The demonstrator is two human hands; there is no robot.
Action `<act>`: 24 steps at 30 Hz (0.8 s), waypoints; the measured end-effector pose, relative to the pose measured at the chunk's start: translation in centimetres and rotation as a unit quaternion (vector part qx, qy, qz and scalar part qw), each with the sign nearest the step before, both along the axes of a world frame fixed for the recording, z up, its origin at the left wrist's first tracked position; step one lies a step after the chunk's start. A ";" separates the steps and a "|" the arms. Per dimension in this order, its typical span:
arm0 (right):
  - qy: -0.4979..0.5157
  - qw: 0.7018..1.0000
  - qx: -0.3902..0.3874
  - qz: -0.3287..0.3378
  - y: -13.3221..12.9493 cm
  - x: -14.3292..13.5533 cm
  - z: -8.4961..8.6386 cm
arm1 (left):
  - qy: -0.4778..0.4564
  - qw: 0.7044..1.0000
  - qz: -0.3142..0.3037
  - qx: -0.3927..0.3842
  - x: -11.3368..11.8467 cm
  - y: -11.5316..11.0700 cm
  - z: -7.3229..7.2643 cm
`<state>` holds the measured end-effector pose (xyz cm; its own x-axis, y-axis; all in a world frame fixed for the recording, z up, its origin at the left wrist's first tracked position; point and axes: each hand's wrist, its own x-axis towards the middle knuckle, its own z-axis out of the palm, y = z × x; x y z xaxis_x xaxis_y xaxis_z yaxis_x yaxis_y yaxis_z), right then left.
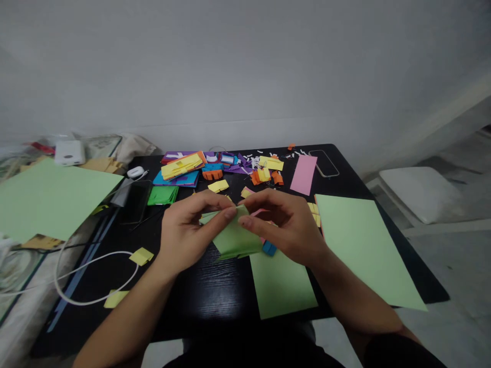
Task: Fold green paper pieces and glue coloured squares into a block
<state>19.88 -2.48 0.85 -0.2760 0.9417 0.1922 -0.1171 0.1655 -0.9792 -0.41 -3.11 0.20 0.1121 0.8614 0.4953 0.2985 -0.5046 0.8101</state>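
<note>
Between my two hands, above the middle of the black table, is a folded piece of light green paper (238, 239). My left hand (187, 225) pinches its upper edge between thumb and fingers from the left. From the right, my right hand (286, 225) pinches the same edge close by, its thumb near the corner. A flat light green sheet (284, 286) lies on the table below the right hand. Just under the right hand, a small blue folded paper (269, 248) shows, with pink paper partly hidden behind the fingers.
Behind my hands lie a yellow paper stack (183, 166), a green stack (163, 195), a pink strip (304, 175) and white scraps. A large green sheet (368, 245) lies right, another (53, 197) left. A white cable (95, 304) loops at left; a dark phone (137, 201) lies nearby.
</note>
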 end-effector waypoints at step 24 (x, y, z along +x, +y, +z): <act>-0.082 0.996 0.031 0.009 0.3 0.3 -1.2 | 0.083 0.996 0.037 0.027 0.1 -0.3 0.5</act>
